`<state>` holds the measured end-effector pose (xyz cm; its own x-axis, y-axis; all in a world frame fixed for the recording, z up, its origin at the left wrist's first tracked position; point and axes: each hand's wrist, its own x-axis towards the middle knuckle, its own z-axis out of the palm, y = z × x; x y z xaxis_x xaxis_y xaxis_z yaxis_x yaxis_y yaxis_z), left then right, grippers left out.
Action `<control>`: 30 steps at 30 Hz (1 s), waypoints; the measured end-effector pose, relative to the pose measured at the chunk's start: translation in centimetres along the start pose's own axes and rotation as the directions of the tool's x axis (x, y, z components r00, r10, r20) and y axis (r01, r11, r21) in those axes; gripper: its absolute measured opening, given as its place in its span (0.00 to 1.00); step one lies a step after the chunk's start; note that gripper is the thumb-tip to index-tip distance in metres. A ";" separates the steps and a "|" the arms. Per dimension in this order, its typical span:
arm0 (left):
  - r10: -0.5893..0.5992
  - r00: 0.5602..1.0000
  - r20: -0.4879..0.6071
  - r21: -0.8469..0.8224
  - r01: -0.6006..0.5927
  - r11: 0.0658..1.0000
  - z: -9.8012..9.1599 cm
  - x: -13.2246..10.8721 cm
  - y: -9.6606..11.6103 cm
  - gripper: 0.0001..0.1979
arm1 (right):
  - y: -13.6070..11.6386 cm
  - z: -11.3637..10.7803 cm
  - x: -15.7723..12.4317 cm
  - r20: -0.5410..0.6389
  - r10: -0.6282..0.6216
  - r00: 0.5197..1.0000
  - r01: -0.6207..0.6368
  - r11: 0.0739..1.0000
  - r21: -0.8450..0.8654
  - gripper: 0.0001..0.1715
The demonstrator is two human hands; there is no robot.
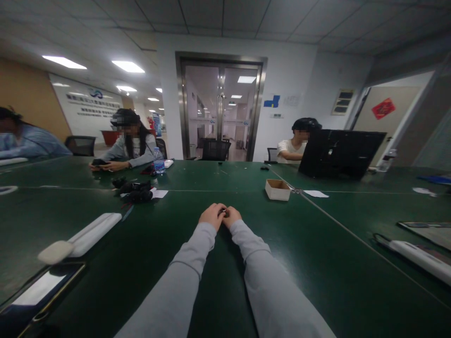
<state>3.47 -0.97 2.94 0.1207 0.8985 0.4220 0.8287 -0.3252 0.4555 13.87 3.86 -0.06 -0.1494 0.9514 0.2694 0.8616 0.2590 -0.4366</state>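
My left grip (pixel 211 216) and right grip (pixel 232 216) pinch a small dark object (pixel 222 212) between them at the green tabletop (pixel 317 272).

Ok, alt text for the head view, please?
The left hand and right hand hold a small dark object between them, too hidden to identify, over a green table. An open box stands ahead to the right; a phone lies lower left; three people sit farther off.

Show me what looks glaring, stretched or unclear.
In the head view, the ceiling light panels glare white; a soft sheen lies on the green tabletop; the smartphone at lower left looks stretched; the small item between left hand and right hand is unclear.
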 end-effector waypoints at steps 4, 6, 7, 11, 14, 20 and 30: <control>-0.064 0.998 -0.027 -0.031 0.063 0.998 0.1 -0.2 -0.8 0.09 | -0.3 -0.3 -0.2 0.015 -0.021 1.000 0.021 0.999 0.025 0.16; -0.082 0.996 -0.030 -0.047 0.080 0.996 0.1 -0.3 -1.0 0.09 | -0.4 -0.5 -0.3 0.020 -0.007 1.000 0.006 0.999 0.041 0.16; -0.079 0.996 -0.033 -0.051 0.077 0.996 0.0 -0.3 -1.0 0.09 | -0.5 -0.5 -0.3 0.019 -0.009 1.000 0.009 0.999 0.036 0.16; -0.075 0.996 -0.053 -0.075 0.071 0.995 0.0 -0.4 -1.4 0.10 | -0.9 -0.5 -0.5 -0.013 -0.063 0.998 0.063 0.998 0.002 0.12; -0.126 0.989 -0.076 -0.215 0.107 0.971 0.4 -0.2 -2.3 0.08 | -1.2 -0.5 -0.7 -0.045 -0.069 0.997 0.072 0.995 0.072 0.10; -0.332 0.935 -0.125 -0.729 0.140 0.670 2.1 0.9 -5.0 0.12 | -2.0 0.0 -0.6 -0.066 0.232 0.970 -0.139 0.761 0.633 0.24; -0.299 0.954 0.001 -0.958 0.087 0.273 3.8 1.7 -6.2 0.17 | -1.9 1.0 0.2 0.203 0.120 0.972 -0.229 0.276 0.933 0.09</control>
<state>0.61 3.66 -2.14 -0.1322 0.9551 0.2650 -0.2873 -0.2928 0.9120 11.74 3.74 -0.01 -0.1407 0.9894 0.0350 -0.1803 0.0092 -0.9836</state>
